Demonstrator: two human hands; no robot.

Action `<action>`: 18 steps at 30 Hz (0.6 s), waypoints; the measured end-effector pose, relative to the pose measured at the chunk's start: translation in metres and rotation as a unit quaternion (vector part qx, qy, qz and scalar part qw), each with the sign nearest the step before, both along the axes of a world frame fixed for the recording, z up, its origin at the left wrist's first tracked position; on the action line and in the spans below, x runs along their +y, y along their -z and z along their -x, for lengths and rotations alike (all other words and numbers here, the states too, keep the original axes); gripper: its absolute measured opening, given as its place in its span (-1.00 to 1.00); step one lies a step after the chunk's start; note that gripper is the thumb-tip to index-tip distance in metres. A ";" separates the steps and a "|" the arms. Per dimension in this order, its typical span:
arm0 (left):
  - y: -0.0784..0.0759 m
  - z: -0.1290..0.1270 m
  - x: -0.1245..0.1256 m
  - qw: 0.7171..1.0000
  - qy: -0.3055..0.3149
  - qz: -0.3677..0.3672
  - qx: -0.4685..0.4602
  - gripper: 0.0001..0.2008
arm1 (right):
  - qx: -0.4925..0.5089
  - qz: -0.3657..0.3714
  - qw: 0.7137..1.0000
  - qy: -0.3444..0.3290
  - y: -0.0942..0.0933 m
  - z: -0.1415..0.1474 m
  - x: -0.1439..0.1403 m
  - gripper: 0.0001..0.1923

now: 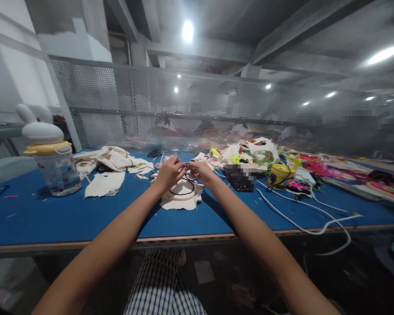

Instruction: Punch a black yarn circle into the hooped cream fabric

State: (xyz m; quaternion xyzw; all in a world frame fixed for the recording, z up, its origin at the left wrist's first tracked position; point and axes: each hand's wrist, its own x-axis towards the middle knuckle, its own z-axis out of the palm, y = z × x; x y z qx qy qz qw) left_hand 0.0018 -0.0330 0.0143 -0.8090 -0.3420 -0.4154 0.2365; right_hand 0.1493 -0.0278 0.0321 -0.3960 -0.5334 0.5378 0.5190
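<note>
Reaching forward from the near edge of the picture, two bare forearms stretch over a lap in striped cloth and across the front edge of the blue table (68,214). They meet at the middle of the table, where the left hand (169,173) and the right hand (201,171) are drawn together, fingertips almost touching. Both are pinched on a dark thread (186,171) between them; the grip itself is too small to see clearly. Just beneath the hands lies an embroidery hoop (182,194) with pale cloth stretched in it and a black outline on the cloth, flat on the table.

To the left, well apart from the hands, stands a clear water bottle (54,166) with a yellow collar and a white rabbit-shaped top. Loose cream fabric pieces (113,159) lie between it and the hoop. To the right, white cables (295,221) trail over the table edge, and beyond them is a heap of colourful embroidered pieces (265,157). Farthest off, a perforated metal screen (151,105) runs along the back of the table.
</note>
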 end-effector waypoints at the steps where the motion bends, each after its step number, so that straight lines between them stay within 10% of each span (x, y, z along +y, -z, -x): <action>1: 0.000 0.000 0.001 1.000 0.013 0.006 -0.010 -0.88 | -0.010 -0.008 1.000 0.000 0.000 0.000 0.000 -0.91; 18: -0.003 0.006 0.002 0.988 0.120 0.087 -0.033 -0.92 | -0.151 -0.105 0.983 -0.016 0.004 -0.007 0.004 -0.75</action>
